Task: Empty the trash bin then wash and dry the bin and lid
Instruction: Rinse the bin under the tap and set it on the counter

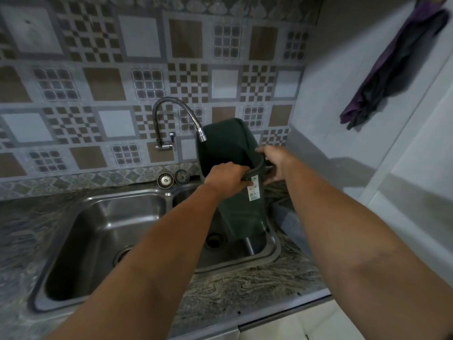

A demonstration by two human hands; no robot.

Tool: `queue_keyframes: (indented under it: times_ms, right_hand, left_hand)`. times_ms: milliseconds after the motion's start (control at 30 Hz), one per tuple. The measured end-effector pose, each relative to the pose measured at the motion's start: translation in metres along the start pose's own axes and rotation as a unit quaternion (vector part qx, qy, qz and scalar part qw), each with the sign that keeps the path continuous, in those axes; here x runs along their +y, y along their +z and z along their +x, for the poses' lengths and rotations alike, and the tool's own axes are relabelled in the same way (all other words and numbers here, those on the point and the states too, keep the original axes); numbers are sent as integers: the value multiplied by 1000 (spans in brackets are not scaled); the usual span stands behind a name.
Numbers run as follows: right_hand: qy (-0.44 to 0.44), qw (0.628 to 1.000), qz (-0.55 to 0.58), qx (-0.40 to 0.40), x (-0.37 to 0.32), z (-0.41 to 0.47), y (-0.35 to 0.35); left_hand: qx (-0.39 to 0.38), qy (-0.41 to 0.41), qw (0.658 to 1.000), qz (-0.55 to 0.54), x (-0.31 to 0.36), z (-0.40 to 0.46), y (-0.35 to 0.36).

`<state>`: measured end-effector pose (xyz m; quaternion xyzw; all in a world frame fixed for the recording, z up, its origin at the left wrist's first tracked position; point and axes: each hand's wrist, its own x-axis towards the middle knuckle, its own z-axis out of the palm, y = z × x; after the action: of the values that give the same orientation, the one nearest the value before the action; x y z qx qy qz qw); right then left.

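A dark green trash bin (241, 212) stands tilted in the right basin of the steel double sink (103, 231), its open mouth under the faucet (171, 119) spout. The left hand (226, 177) has its grip curled around the near rim, while the right hand (275, 163) pinches the right rim beside it. Two sink strainers (172, 179) lean at the far edge of the marbled desk (245, 290), and a dark cloth (392, 72) hangs on the right wall.

This is a home kitchen. A steel double sink (103, 231) sits in a marbled stone counter (245, 290). A bendy tap (171, 119) comes out of the patterned tile wall (98, 69).
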<state>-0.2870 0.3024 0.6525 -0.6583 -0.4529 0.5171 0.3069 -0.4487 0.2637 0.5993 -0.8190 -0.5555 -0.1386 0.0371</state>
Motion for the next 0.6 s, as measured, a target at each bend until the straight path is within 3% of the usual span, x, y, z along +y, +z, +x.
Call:
queue_keyframes:
  times_ms: [133,333,600]
  right_hand:
    - [22,998,50,24,38,3,-16]
    - [139,986,91,33,135,7,-24]
    - [214,957,196,13,175,-42,-13]
  left_hand:
    - [7,25,1000,-15,10,-3,-14]
    - [8,36,996,-77,21,0,-32]
    - [31,48,992,-111,21,1,-47]
